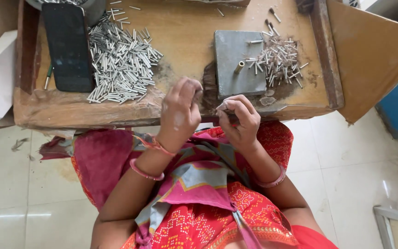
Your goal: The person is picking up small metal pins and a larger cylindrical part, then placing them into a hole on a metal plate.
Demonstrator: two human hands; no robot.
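While pinched, small metal piece (222, 106) sits between right-hand fingers (236, 107).

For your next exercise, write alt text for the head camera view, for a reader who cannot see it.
Seen from above, a seated person's left hand and right hand pinch something small at the front edge of a low wooden work board. A large pile of small metal tubes lies beside a dark phone; a smaller pile sits beside a grey metal block.

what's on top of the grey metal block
A small brass-coloured tube stands on the grey metal block, with a few silver pins on its right part. Its near left corner is hidden behind the fingers.
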